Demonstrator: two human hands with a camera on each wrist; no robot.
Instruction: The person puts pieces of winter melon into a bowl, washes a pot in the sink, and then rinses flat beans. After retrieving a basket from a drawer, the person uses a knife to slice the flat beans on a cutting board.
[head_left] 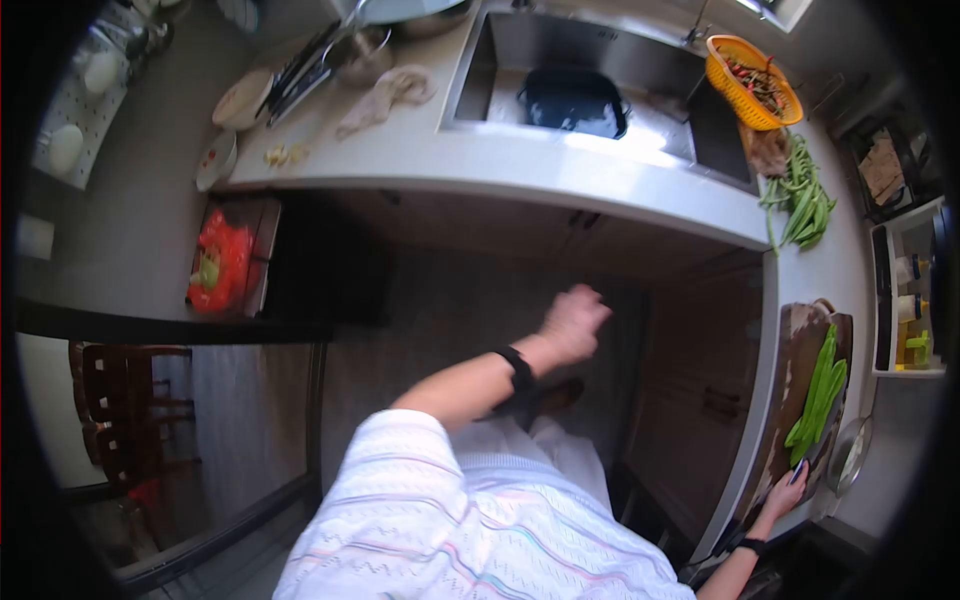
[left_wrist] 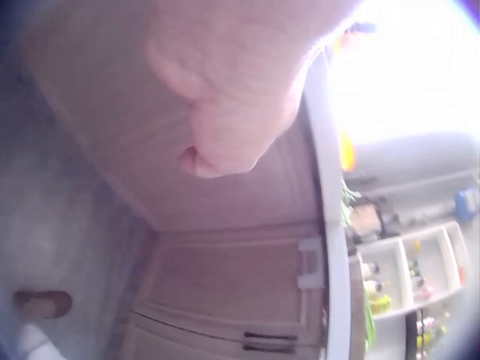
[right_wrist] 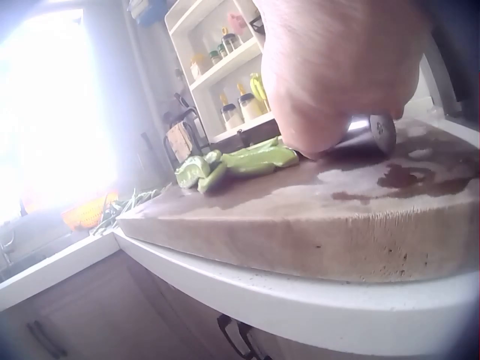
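Observation:
My right hand (head_left: 787, 490) is at the near end of the wooden cutting board (head_left: 793, 355), its fingers curled round a knife handle (right_wrist: 384, 135). The knife's grey blade (head_left: 826, 440) lies along the board, partly covered by long green peppers (head_left: 820, 385). In the right wrist view the peppers (right_wrist: 259, 159) look flattened or split, just beyond the hand. My left hand (head_left: 575, 325) hangs in the air over the floor in front of the cabinets, fingers loosely curled, with nothing seen in it. Blur softens its outline.
A sink holding a dark basin (head_left: 575, 105) is set into the counter ahead. Right of it stand an orange basket (head_left: 735, 90) of dried red chillies and a pile of green beans (head_left: 803, 200). Red peppers (head_left: 222, 260) lie in a bag at left. A spice shelf (right_wrist: 217, 71) hangs behind the board.

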